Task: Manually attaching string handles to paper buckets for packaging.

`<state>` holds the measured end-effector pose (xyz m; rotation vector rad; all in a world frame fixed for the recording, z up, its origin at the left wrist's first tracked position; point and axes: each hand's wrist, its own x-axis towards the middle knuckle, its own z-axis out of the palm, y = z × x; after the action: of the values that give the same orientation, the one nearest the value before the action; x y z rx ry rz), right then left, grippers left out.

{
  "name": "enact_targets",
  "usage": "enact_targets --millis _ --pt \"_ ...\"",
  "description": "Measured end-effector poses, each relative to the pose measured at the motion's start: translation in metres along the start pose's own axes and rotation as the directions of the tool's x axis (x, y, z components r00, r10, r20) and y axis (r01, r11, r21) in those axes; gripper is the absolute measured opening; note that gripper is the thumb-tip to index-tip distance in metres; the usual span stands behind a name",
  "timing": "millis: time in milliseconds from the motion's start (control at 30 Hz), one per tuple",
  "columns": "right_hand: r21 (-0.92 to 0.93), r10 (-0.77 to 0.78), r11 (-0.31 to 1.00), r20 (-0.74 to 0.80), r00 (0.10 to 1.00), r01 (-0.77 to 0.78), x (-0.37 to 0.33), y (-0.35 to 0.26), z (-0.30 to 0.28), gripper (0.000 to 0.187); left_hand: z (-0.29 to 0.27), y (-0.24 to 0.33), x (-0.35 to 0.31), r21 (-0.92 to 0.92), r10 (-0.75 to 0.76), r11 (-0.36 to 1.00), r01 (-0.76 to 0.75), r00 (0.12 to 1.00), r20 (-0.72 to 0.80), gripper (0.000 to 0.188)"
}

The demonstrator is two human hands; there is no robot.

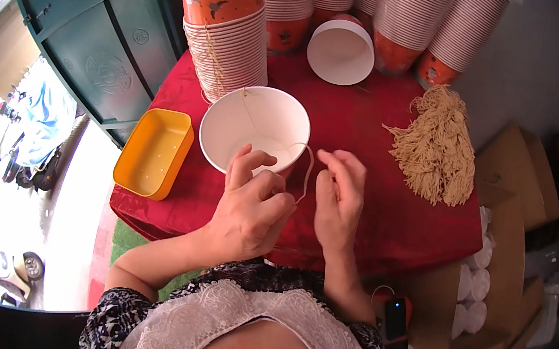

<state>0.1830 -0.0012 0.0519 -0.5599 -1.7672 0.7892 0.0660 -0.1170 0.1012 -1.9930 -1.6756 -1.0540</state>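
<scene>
A white paper bucket (229, 124) lies tilted on the red cloth, its open mouth toward me. A thin pale string (310, 168) loops from its right rim down to my left hand (251, 206). The fingers of that hand are curled closed in front of the bucket's near rim, with the string's lower end at them. My right hand (341, 198) is just right of the string, its fingers bent and its thumb and forefinger apart, with nothing visible between them. Another string hangs inside the bucket from its far rim.
Nested buckets with strings stand in a tall stack (228, 58); more stacks (409, 20) line the back beside a single bucket (342, 52). A yellow tray (178, 152) sits left, a string bundle (435, 147) right. Cardboard boxes (507, 245) stand beyond the right edge.
</scene>
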Motion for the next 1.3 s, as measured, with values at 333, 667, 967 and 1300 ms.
enact_targets --millis 333,667,967,1300 --pt "0.404 0.016 0.908 0.231 0.973 -0.111 -0.005 -0.021 -0.002 0.016 -0.014 -0.024 0.033 -0.138 0.072 0.989 -0.054 0.988 0.135 0.011" --pt "0.131 -0.115 0.986 0.067 0.991 0.105 -0.001 -0.021 0.001 0.006 -0.019 -0.062 0.040 -0.163 -0.072 0.984 0.079 0.996 0.047 0.002" --pt "-0.019 -0.192 0.980 0.169 0.967 0.198 -0.016 -0.021 0.019 0.019 -0.028 -0.078 0.032 -0.199 -0.247 0.942 0.271 0.959 0.137 0.008" --pt "-0.047 -0.213 0.974 0.167 0.963 0.224 -0.014 -0.021 0.029 0.023 -0.032 -0.079 0.032 -0.225 -0.284 0.914 0.337 0.928 0.240 0.014"
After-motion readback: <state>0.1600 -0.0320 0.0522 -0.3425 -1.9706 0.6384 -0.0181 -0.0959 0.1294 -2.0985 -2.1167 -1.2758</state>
